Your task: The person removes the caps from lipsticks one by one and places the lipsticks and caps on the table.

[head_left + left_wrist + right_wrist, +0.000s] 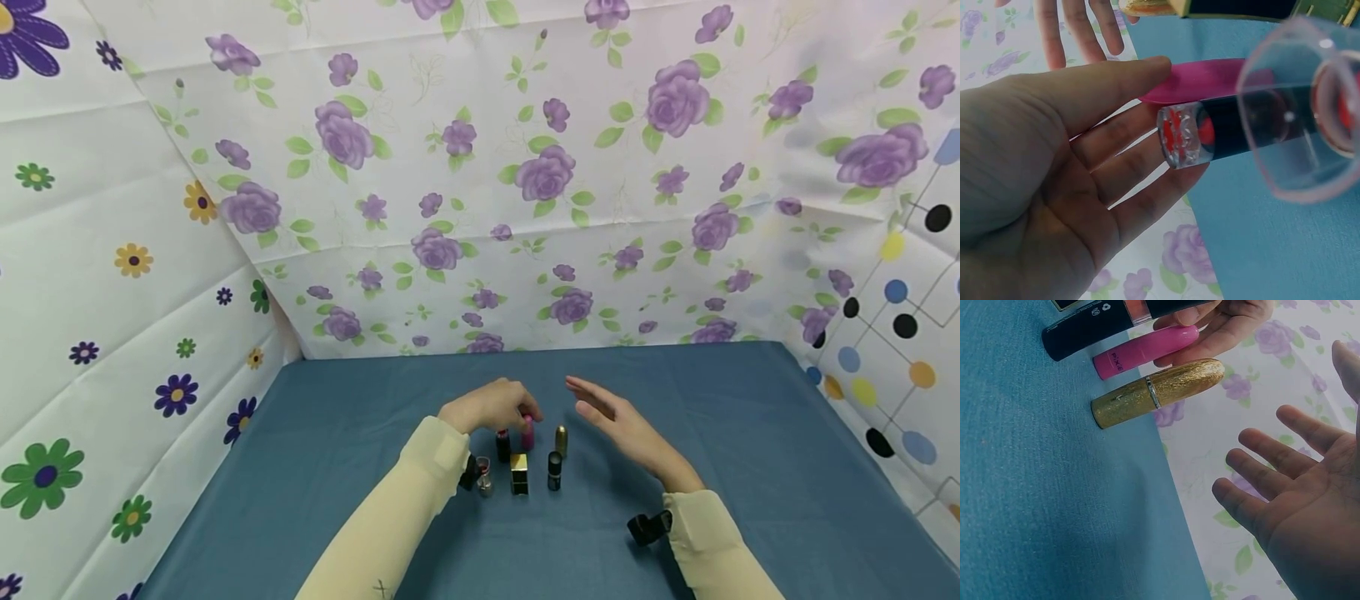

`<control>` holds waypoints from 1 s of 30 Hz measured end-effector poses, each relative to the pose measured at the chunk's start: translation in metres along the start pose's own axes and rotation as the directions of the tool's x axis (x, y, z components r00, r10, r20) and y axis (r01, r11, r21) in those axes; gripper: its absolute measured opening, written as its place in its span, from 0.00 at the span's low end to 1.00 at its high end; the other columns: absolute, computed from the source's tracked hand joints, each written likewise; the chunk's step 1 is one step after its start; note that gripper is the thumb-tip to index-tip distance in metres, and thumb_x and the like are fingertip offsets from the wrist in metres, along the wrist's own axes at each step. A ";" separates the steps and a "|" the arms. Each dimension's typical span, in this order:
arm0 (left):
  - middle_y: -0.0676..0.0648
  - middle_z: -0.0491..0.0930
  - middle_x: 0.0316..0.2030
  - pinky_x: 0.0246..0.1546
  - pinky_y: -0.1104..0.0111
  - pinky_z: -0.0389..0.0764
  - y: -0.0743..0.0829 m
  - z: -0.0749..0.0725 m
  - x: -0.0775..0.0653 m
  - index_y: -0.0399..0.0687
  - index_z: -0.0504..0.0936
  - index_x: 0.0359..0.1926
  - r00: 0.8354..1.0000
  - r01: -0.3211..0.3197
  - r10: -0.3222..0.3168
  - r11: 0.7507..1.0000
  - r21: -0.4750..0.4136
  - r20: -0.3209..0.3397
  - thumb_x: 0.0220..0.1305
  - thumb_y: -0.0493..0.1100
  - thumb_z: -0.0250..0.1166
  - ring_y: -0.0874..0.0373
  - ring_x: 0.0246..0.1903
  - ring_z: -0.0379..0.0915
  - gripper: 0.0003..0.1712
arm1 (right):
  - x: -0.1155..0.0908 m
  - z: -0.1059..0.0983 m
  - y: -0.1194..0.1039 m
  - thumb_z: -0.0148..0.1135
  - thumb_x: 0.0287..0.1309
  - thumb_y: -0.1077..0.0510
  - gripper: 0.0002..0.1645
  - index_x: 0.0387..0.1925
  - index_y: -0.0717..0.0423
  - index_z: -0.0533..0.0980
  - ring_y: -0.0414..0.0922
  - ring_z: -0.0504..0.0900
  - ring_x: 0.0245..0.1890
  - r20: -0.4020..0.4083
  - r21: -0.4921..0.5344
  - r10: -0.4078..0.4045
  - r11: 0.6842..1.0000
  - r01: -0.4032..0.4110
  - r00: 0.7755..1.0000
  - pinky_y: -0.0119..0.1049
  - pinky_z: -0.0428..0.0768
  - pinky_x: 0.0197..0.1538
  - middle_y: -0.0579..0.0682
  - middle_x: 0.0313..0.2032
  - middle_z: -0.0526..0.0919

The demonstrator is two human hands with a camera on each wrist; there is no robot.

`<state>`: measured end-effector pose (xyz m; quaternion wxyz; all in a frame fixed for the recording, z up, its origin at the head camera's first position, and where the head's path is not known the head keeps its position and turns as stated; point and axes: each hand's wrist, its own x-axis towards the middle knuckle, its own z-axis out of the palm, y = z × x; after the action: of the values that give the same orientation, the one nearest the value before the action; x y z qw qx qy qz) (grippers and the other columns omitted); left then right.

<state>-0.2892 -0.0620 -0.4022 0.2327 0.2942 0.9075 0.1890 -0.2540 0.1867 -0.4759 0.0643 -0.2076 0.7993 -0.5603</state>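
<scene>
Several lipstick tubes stand close together on the blue cloth. My left hand (pixel 491 406) comes over them from the left and pinches the top of the pink lipstick (pixel 1144 353) between thumb and fingers. Beside it, near the other fingers, stands a black tube with a clear, red-tinted end (pixel 1229 128). A gold lipstick (pixel 1160 394) is just right of the pink one. My right hand (pixel 630 429) hovers to the right of the group, fingers extended, touching nothing.
In front are a clear-capped tube (pixel 484 479), a gold and black square tube (pixel 519 477) and a black tube (pixel 554 471). The blue tablecloth (pixel 360 500) ends at a flowered backdrop (pixel 450 275) behind. Patterned cloth hangs at both sides.
</scene>
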 end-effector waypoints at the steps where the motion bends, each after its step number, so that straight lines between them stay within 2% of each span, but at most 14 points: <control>1: 0.47 0.87 0.50 0.40 0.69 0.83 0.000 0.000 0.000 0.43 0.87 0.60 1.000 0.004 -0.004 1.000 -0.002 -0.002 0.74 0.36 0.66 0.52 0.42 0.85 0.16 | 0.000 0.000 0.000 0.50 0.81 0.43 0.33 0.81 0.42 0.60 0.61 0.63 0.76 -0.001 -0.003 0.001 1.000 -0.001 1.000 0.66 0.65 0.71 0.54 0.77 0.64; 7: 0.46 0.87 0.51 0.38 0.70 0.83 -0.003 0.002 0.002 0.43 0.88 0.58 1.000 0.008 -0.008 1.000 0.006 -0.020 0.73 0.35 0.66 0.54 0.42 0.85 0.15 | 0.001 0.004 0.003 0.50 0.82 0.43 0.33 0.80 0.42 0.61 0.62 0.64 0.75 0.005 -0.008 0.000 1.000 0.000 1.000 0.66 0.65 0.71 0.55 0.77 0.65; 16: 0.47 0.87 0.53 0.51 0.65 0.85 -0.004 -0.001 0.003 0.44 0.88 0.59 0.998 -0.031 0.033 0.999 0.040 -0.051 0.75 0.36 0.65 0.58 0.48 0.84 0.15 | 0.002 0.007 0.007 0.49 0.82 0.43 0.32 0.80 0.42 0.62 0.61 0.66 0.74 0.016 0.001 -0.004 1.000 0.004 1.000 0.68 0.64 0.72 0.56 0.76 0.66; 25: 0.47 0.87 0.54 0.52 0.64 0.85 0.000 -0.009 0.003 0.44 0.87 0.60 0.988 -0.067 0.066 0.998 -0.002 -0.143 0.76 0.41 0.65 0.57 0.50 0.84 0.16 | 0.002 0.007 0.008 0.47 0.84 0.47 0.29 0.79 0.42 0.63 0.58 0.66 0.75 0.018 0.022 -0.011 1.000 0.010 1.000 0.67 0.63 0.72 0.54 0.75 0.68; 30: 0.47 0.87 0.54 0.53 0.63 0.84 0.004 -0.017 0.001 0.43 0.85 0.62 0.973 -0.099 0.083 0.993 -0.065 -0.213 0.77 0.41 0.64 0.56 0.50 0.84 0.17 | 0.005 0.006 0.006 0.46 0.84 0.45 0.30 0.79 0.47 0.64 0.58 0.65 0.76 0.024 0.042 0.005 0.999 -0.006 1.000 0.66 0.63 0.73 0.52 0.75 0.68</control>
<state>-0.2970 -0.0618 -0.3864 0.1374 0.3049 0.9049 0.2632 -0.2579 0.1812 -0.4831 0.0797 -0.2105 0.7871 -0.5743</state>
